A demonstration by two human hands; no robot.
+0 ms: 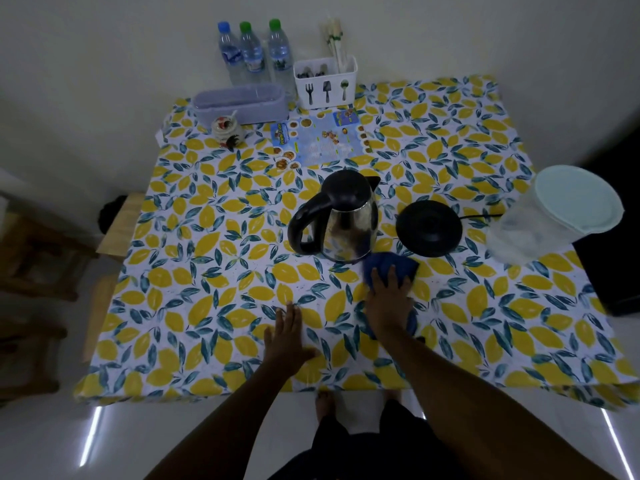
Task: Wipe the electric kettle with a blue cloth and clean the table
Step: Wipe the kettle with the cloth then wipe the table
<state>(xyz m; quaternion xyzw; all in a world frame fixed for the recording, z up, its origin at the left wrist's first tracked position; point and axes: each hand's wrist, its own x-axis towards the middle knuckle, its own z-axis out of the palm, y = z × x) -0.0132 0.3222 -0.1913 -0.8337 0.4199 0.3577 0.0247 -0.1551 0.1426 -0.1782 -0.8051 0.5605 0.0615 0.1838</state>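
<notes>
Currently: right hand (388, 299) flat, fingers spread, pressing blue cloth (389, 266) on table (207, 306), just beside electric kettle (337, 220). Left hand (289, 337) flat, palm down on table. Kettle base (429, 227) apart.

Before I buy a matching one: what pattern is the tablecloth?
The tablecloth has yellow lemons and teal leaves on white; the head view shows it best.

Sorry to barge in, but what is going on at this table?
A person is cleaning the table: the right hand presses a blue cloth onto it, just in front of the kettle. The left hand rests flat on the table nearer the edge. The kettle stands off its base, which lies to its right.
</notes>
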